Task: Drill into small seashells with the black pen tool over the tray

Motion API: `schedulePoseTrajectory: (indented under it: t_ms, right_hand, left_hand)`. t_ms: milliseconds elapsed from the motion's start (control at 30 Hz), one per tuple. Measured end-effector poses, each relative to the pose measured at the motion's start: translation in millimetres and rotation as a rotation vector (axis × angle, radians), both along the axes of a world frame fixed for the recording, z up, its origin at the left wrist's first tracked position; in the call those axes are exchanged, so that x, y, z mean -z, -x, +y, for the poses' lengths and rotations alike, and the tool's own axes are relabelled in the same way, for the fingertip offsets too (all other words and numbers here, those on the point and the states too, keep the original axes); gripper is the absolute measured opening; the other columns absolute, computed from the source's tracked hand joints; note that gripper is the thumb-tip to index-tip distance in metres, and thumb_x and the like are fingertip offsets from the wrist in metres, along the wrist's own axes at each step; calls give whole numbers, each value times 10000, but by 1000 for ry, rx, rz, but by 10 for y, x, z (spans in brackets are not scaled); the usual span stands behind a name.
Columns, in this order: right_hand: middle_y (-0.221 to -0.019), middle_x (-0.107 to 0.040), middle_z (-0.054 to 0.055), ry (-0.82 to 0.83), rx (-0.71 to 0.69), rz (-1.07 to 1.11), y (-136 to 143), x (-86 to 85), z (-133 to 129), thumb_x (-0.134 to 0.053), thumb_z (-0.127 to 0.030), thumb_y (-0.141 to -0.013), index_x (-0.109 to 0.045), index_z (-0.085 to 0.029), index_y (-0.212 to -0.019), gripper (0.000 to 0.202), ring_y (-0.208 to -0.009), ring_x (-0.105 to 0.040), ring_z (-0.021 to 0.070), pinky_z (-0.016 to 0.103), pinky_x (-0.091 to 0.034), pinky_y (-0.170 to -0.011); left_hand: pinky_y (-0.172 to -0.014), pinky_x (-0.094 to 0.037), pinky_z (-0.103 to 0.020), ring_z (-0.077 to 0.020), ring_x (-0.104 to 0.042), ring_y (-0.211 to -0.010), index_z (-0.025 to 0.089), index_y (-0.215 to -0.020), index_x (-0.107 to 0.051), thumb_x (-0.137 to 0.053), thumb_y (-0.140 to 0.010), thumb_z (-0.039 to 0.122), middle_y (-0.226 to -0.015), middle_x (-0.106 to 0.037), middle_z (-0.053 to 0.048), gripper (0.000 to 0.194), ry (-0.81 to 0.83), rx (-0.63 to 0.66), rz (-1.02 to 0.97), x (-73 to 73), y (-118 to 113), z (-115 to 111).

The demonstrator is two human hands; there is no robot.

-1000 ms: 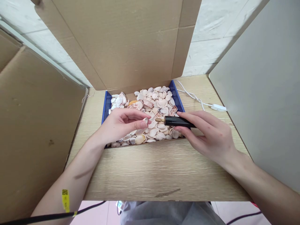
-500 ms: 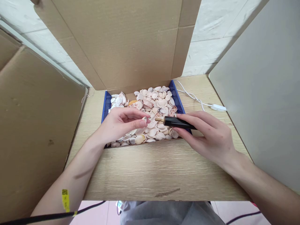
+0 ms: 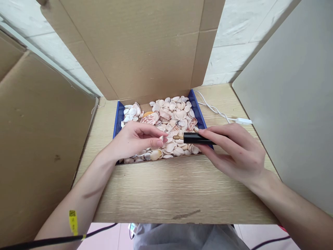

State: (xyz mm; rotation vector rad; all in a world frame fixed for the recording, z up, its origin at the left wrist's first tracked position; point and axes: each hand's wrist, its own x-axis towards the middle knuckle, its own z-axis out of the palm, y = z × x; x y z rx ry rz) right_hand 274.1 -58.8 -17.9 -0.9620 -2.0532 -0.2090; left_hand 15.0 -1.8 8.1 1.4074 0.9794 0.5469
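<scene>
Between the thumb and fingers of my left hand point(image 3: 139, 137) is a small pale seashell point(image 3: 161, 138), mostly covered by the fingertips. My right hand point(image 3: 234, 149) grips a black pen-shaped mini drill point(image 3: 196, 138) from the right, lying nearly level. Its brass chuck point(image 3: 178, 138) points left, and a thin bit reaches toward the shell; whether the tip touches it I cannot tell. Both hands are over a blue-sided cardboard box point(image 3: 199, 109) full of loose seashells point(image 3: 179, 114), mostly white and cream. A red-spotted shell point(image 3: 149, 119) lies behind my left hand.
The box's tall cardboard lid point(image 3: 140, 45) stands up behind it. A cardboard panel point(image 3: 44, 125) rises at left and a grey panel point(image 3: 288, 86) at right. A white cable with an inline switch point(image 3: 243, 121) lies on the wooden table point(image 3: 166, 191). A black cable point(image 3: 59, 240) crosses at lower left.
The drill has shifted slightly right and levelled out with my right hand. My left hand has dropped a little and the shell has turned in its fingers.
</scene>
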Motion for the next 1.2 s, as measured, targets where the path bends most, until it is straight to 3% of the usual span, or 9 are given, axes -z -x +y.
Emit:
schedulePoseTrajectory:
  t_ms: [167,467,733,1033,1200]
  right_hand:
    - [-903,-726,85,57,27,-30,13,7,-22,-734,-197,-813,-624,-161,-1104,313,-750,-685,158,262,-562,-673]
    - [-873,-747,19,141,65,-103,9,53,-35,-642,-317,-902,-628,-186,-1079,221,-618,-667,94,208,-491,-529]
    - [-923,-723,63,66,11,-31,14,25,-22,-726,-191,-820,-611,-185,-1109,311,-768,-683,148,257,-565,-695]
    - [-923,-709,77,2,-2,-7,11,3,1,-749,-114,-770,-621,-185,-1075,338,-745,-646,169,301,-538,-648]
    - [-933,-706,60,47,21,1,18,19,-13,-718,-147,-810,-618,-229,-1132,347,-762,-669,166,300,-568,-682]
  left_hand:
    - [-690,-590,-178,-124,-735,-727,196,-856,-790,-808,-694,163,-788,-787,-2,167,-4,-19,1,7,18,0]
    - [-701,-606,-216,-149,-739,-736,168,-849,-777,-823,-674,194,-799,-784,-22,183,-17,-66,-9,-2,-15,-17]
    - [-687,-592,-200,-133,-723,-702,163,-830,-780,-821,-674,206,-765,-778,-22,167,-9,-66,20,-9,-26,-17]
    - [-592,-546,-183,-121,-691,-631,160,-799,-787,-826,-657,231,-725,-773,-35,164,-22,-15,44,-32,-24,-23]
    - [-654,-584,-231,-154,-716,-687,158,-799,-780,-833,-649,247,-757,-778,-43,181,0,-29,48,-41,-28,-21]
